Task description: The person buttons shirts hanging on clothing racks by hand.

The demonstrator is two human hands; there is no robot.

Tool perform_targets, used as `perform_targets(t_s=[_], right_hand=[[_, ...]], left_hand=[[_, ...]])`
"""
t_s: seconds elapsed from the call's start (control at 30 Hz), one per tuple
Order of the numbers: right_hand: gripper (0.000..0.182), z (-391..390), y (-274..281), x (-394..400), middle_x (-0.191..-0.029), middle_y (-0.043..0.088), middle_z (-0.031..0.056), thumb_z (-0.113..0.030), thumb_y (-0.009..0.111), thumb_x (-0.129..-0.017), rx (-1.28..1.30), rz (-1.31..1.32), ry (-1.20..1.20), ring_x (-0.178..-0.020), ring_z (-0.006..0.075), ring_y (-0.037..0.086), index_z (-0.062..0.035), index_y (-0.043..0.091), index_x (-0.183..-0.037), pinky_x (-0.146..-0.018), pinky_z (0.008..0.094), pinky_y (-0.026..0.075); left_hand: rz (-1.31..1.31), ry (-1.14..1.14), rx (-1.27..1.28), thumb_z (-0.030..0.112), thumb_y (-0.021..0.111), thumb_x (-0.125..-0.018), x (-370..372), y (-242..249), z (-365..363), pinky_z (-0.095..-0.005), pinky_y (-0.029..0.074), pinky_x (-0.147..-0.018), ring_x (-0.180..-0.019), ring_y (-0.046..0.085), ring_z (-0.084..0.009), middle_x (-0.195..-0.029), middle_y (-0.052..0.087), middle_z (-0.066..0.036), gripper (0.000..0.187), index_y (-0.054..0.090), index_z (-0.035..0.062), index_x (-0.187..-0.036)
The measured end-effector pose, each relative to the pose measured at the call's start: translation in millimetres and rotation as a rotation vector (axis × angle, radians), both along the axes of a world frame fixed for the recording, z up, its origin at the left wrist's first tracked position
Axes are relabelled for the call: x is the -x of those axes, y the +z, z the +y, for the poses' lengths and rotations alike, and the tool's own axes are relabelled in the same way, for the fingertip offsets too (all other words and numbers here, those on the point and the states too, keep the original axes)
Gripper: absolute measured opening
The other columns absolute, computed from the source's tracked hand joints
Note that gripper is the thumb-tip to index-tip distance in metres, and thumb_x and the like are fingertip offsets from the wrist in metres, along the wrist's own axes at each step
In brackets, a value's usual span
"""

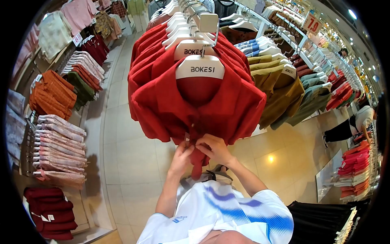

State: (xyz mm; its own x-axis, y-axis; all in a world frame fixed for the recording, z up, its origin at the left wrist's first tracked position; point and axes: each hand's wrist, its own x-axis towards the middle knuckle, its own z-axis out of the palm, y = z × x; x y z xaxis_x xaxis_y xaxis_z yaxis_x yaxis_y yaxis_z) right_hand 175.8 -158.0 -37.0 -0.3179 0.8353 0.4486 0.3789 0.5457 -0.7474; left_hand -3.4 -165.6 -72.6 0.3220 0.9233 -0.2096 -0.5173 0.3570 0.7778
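A red shirt (pixel 243 105) hangs on a white BOKESI hanger (pixel 200 68) at the front of a rack. At its lower front, my left hand (pixel 185 151) has its fingers pinched on the shirt's front edge, beside a small pale tag (pixel 187 136). Right next to it, my right hand (pixel 212 146) bends its fingers and thumb together on the same cloth. Both hands nearly touch. Red fabric hangs down between them. Any button under the fingertips is too small to make out.
More red shirts hang behind on the metal rack (pixel 209 23). Mustard shirts (pixel 280 91) hang to the right, folded-over pink garments (pixel 61 146) and orange shirts (pixel 53 95) to the left. Another person (pixel 359 122) bends at a rack far right. Black garments (pixel 317 219) are lower right.
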Motion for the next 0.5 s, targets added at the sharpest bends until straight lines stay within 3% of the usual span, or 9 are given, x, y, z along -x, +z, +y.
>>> perform_targets(t_s=[0.13,0.2,0.37,0.47,0.5], right_hand=[[0.013,0,2,-1,-0.086,0.061,0.011,-0.006,0.068,-0.086,-0.035,-0.033,-0.023,-0.074,0.0289,0.066,-0.0038,0.063,-0.098,-0.065,0.0373,0.052],[0.013,1,6,-3,-0.085,0.061,0.0111,-0.006,0.068,-0.086,-0.037,-0.059,-0.025,-0.074,0.0291,0.066,-0.0038,0.063,-0.098,-0.065,0.0379,0.052],[0.014,0,8,-4,-0.085,0.061,0.0107,-0.005,0.069,-0.085,0.009,-0.027,-0.006,-0.072,0.0286,0.065,-0.0035,0.063,-0.098,-0.064,0.0386,0.052],[0.015,2,7,-5,-0.082,0.06,0.0104,-0.003,0.07,-0.084,0.074,-0.04,-0.021,-0.067,0.0262,0.062,-0.003,0.064,-0.097,-0.062,0.0367,0.05],[0.014,3,5,-4,-0.079,0.058,0.0081,-0.002,0.071,-0.082,0.1,-0.03,-0.048,-0.064,0.0203,0.059,-0.0028,0.065,-0.094,-0.06,0.0322,0.048]], left_hand=[[0.069,0.053,-0.133,0.013,0.06,-0.096,-2,-10,4,-0.0238,0.041,-0.078,-0.088,0.05,-0.008,-0.097,0.055,-0.001,0.017,0.053,0.0026,-0.107],[0.26,0.001,-0.257,0.012,0.058,-0.098,1,-9,7,-0.0231,0.04,-0.079,-0.087,0.049,-0.0074,-0.095,0.054,0.0,0.014,0.053,0.0019,-0.106],[0.356,-0.068,-0.321,0.011,0.059,-0.097,4,10,7,-0.0235,0.041,-0.076,-0.085,0.048,-0.0071,-0.093,0.053,0.0,0.014,0.053,0.0015,-0.106],[0.458,-0.046,-0.418,0.009,0.059,-0.097,1,-1,11,-0.0236,0.041,-0.074,-0.083,0.049,-0.0073,-0.091,0.053,0.0,0.013,0.053,0.0014,-0.106],[0.544,-0.014,-0.497,0.008,0.059,-0.097,0,-3,11,-0.0236,0.042,-0.073,-0.082,0.049,-0.0074,-0.091,0.053,0.0,0.013,0.053,0.0013,-0.106]])
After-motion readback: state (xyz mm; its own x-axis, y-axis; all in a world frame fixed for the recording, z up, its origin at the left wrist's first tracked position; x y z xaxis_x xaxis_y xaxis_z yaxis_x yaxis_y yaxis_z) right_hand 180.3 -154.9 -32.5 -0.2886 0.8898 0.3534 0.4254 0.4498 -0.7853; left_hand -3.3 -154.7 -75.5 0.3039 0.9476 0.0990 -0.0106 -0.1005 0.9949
